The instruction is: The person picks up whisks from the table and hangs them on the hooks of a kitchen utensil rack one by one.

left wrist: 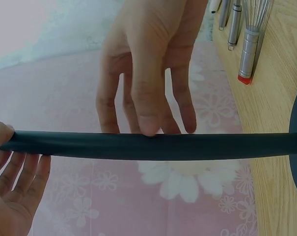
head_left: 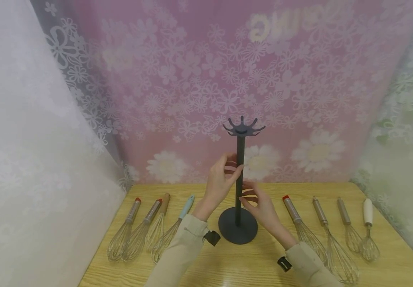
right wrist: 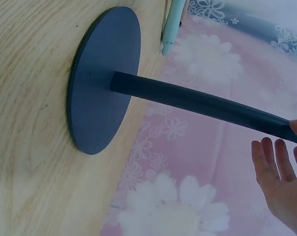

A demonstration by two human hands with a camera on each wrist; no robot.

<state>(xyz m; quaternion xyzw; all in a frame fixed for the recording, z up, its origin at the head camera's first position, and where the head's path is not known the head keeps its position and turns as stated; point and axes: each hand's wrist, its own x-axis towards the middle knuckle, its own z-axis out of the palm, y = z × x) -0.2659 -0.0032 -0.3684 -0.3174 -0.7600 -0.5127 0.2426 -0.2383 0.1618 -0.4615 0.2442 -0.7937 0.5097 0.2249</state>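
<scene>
A dark utensil stand (head_left: 240, 149) rises upright from the table, with a round base (head_left: 238, 235) and a ring of upturned hooks (head_left: 242, 129) on top. My left hand (head_left: 218, 181) holds the upper part of its pole (left wrist: 212, 146), thumb in front and fingertips reaching behind. Lower down, my right hand (head_left: 261, 205) has its thumb against the pole and its fingers extended at the far side, loosely pinching it. In the right wrist view, that hand (right wrist: 281, 189) shows at the right edge, while the base (right wrist: 104, 83) sits flat on the wood.
Several whisks lie either side of the stand on the wooden table (head_left: 228, 269). The left group includes a light-blue-handled whisk (head_left: 186, 207); the right group includes a white-handled whisk (head_left: 368, 213) and a red-tipped whisk (head_left: 292, 209). A floral pink curtain (head_left: 192, 79) hangs behind.
</scene>
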